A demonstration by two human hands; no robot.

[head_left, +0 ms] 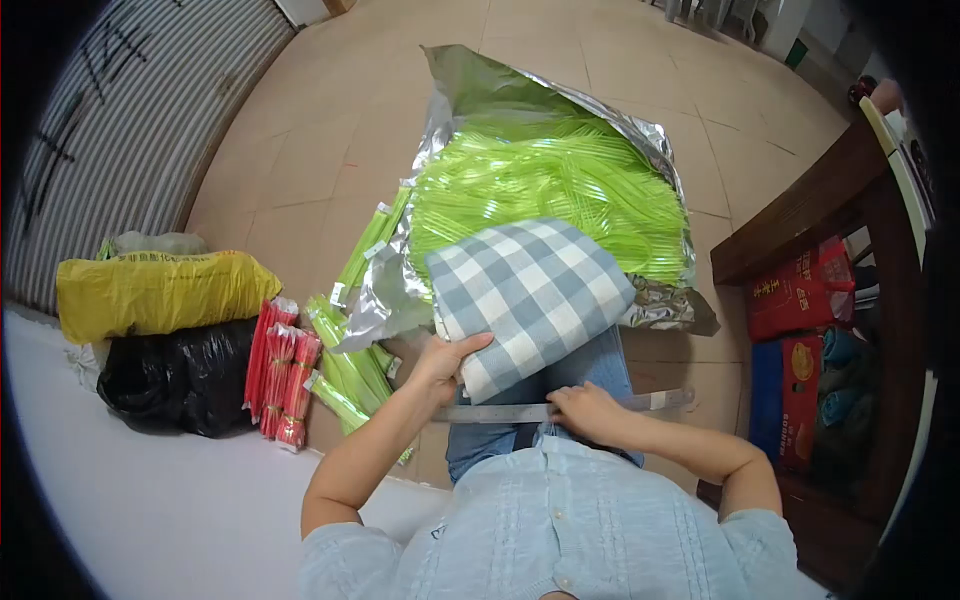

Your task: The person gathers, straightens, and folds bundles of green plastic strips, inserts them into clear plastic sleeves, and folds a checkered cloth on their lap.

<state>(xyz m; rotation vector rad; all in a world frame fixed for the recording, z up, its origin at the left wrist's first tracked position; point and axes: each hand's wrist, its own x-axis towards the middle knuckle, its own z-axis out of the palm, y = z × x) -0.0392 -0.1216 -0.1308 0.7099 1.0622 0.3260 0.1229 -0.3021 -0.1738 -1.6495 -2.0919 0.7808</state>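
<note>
Ruler [490, 413], grey: across jeans [475, 447]; right hand [592, 412], fingers closed on it; a loosened grip could drop it. Checked cloth [535, 300]: over knees; left hand [447, 362], fingers pinching its edge; could slide if released. Green strips [550, 185], on foil [385, 305]: could scatter if knocked.
</note>
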